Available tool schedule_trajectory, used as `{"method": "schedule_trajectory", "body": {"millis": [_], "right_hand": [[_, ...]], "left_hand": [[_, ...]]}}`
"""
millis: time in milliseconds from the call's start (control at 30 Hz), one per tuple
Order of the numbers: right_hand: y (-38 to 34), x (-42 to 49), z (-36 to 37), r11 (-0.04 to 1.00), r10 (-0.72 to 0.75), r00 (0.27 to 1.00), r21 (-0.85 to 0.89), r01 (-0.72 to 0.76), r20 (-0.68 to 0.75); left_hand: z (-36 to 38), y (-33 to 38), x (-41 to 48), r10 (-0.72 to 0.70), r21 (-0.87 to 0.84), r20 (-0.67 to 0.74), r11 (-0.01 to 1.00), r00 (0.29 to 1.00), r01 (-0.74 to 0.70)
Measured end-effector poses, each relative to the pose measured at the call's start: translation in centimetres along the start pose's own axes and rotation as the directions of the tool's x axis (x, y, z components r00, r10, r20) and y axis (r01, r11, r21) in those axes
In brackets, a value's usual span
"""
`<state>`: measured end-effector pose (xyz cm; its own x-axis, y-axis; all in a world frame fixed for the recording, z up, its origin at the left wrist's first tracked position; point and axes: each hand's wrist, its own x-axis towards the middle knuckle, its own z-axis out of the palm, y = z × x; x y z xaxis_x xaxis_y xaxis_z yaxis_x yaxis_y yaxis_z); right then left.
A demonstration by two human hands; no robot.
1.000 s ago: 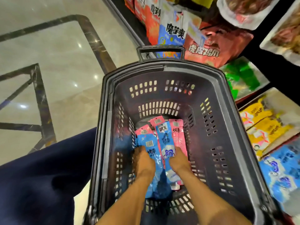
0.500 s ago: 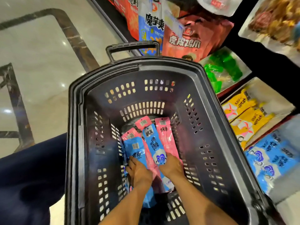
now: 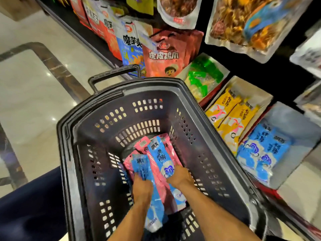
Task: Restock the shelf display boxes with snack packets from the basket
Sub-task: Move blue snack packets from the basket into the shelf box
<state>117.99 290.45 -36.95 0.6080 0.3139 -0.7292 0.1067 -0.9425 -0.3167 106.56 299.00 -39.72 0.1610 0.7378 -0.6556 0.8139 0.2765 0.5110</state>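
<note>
A dark plastic basket (image 3: pixel 69 153) fills the middle of the view, with long blue and pink snack packets lying on its bottom. My left hand (image 3: pixel 142 186) is deep inside, closed on a blue packet (image 3: pixel 141 166). My right hand (image 3: pixel 179 176) grips another blue packet (image 3: pixel 160 154) that rests on several pink packets (image 3: pixel 144 145). On the shelf to the right stand display boxes: one with blue packets (image 3: pixel 262 153), one with yellow packets (image 3: pixel 231 115) and one with green packets (image 3: pixel 203 77).
Large hanging bags, among them a red one (image 3: pixel 166 54) and a blue one (image 3: pixel 130 47), fill the shelf beyond the basket handle (image 3: pixel 112 75). Polished floor (image 3: pixel 34 94) lies to the left. A dark blue trouser leg (image 3: pixel 31 209) is at bottom left.
The view has swung up and right, so more of the shelf shows. Both hands stay low in the basket on the blue packets, which have lifted and shifted slightly right.
</note>
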Motion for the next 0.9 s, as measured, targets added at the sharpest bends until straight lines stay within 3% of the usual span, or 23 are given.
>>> {"method": "schedule_trajectory", "body": {"millis": [100,200,300,433,600,733,800,900], "right_hand": [[-0.9,-2.0,-1.6,0.996,-0.044,0.999,0.082,0.044,-0.010],[-1.7,-4.5,-3.7,0.969,-0.126,0.989,0.202,0.139,-0.075],[-2.2,-8.1,-6.9,0.882,-0.245,0.957,0.374,0.286,-0.153],[-1.5,-12.7,-11.3,0.746,-0.308,0.898,0.505,0.434,-0.315],[2.5,-17.0,-17.7,0.626,-0.195,0.870,0.626,0.465,-0.452],[8.3,-17.6,-20.9,0.589,-0.043,0.871,0.692,0.418,-0.489],[11.5,-17.0,-21.4,0.586,0.034,0.878,0.721,0.370,-0.478],[15.8,-15.1,-20.9,0.589,0.144,0.878,0.753,0.294,-0.456]], "left_hand": [[-1.6,1.5,-1.2,0.023,-0.032,-0.027,0.999,0.999,-0.024],[-4.0,3.9,-3.5,0.100,-0.196,-0.046,0.975,0.994,-0.107],[-6.7,6.5,-6.1,0.225,-0.278,-0.070,0.931,0.972,-0.236],[-10.4,10.4,-12.5,0.327,-0.416,0.043,0.865,0.944,-0.281],[-11.2,15.2,-19.3,0.544,-0.300,0.129,0.818,0.829,-0.490],[-7.4,20.4,-23.1,0.719,-0.140,0.205,0.694,0.665,-0.707],[-4.6,22.3,-24.2,0.753,-0.074,0.277,0.637,0.598,-0.768],[0.3,24.6,-24.2,0.723,0.017,0.412,0.603,0.555,-0.797]]}}
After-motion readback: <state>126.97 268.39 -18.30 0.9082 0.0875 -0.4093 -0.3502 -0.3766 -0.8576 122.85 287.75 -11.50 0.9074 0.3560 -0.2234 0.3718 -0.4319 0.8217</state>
